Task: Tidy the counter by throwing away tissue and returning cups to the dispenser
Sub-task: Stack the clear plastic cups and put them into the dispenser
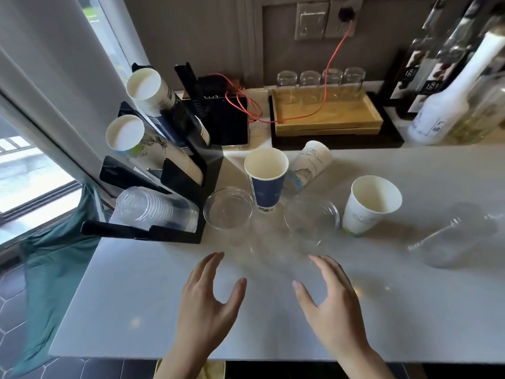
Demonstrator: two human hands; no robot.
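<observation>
A: Where were the hands?

B: Both hovered low over the counter (136,296), near its front edge. The left hand (203,302) and right hand (332,302) faced each other, fingers spread and slightly curled, holding nothing.

A: And the loose cups?

B: Just beyond the fingertips. A clear cup (228,207) stood upright just beside the dispenser (210,170). A second clear cup (311,217) stood to its right. Between and behind them stood a blue cup (267,184), with a white cup on its side (308,166) touching or nearly touching it. Another white cup (370,206) stood further right. A clear shape (453,236) lay far right, too blurred to name.

A: Anything in them?

B: The open ones looked empty. I saw no tissue on the counter.

A: How would they handle?

B: Light, I judged. The clear ones seemed thin and slippery, likely to flex or crack if squeezed, so hold them gently around the wall below the rim. The paper ones would dent, so grip mid-body.

A: And the dispenser?

B: Black, with tilted rows. Two paper stacks (144,87) sat in the upper rows, mouths towards the camera. A clear stack (158,209) lay in the bottom row. Each cup would need to go to its matching stack.
</observation>
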